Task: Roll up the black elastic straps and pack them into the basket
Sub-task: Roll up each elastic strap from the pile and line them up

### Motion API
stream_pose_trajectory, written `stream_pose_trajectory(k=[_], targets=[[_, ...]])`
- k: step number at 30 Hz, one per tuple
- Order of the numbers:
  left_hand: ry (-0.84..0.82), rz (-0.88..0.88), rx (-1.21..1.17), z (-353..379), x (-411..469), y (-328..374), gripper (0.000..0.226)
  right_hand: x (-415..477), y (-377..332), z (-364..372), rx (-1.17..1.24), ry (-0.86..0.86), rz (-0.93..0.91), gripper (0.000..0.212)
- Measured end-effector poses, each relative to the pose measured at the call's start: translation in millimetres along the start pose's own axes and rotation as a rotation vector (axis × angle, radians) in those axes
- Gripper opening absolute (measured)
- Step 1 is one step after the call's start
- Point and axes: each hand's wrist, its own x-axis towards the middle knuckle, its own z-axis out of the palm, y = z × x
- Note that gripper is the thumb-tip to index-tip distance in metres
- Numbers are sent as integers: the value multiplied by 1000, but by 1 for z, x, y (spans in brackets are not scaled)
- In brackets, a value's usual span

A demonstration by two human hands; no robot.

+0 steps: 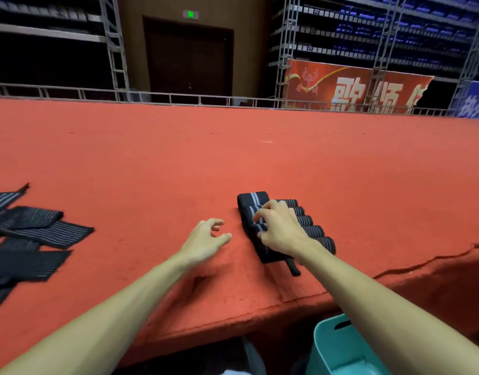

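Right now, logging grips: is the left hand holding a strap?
No, the left hand is empty above the carpet; the right hand is on the rolled straps.

Legible markings:

1. Red banner (354, 87), hung on the truss frame at the far right. It carries large white Chinese characters with yellow edging. The first reads "歌" (348, 96) and the second "颂" (387, 100). A third character (416, 100) is cut off at the banner's torn right edge and cannot be read. A gold-and-red emblem (310, 78) stands at the banner's left end.

2. Blue banner (473, 102), at the right frame edge. It carries white characters that are cropped and too blurred to read.

3. Green illuminated sign (190, 14), mounted above the dark door (188, 58). Its symbol is too small to read.
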Motion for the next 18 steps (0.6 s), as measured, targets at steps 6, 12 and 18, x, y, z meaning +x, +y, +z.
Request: stream_pose_trajectory(k=[6, 12, 18], targets=[[56, 33, 142, -105, -47, -50, 31, 23, -91, 24, 60, -120, -150, 34], [170, -2, 289, -206, -112, -125, 25, 45, -197, 53, 129, -328, -288, 33], [530, -121, 537, -257, -136, -196, 25, 64, -282, 86, 216, -399, -408, 33]])
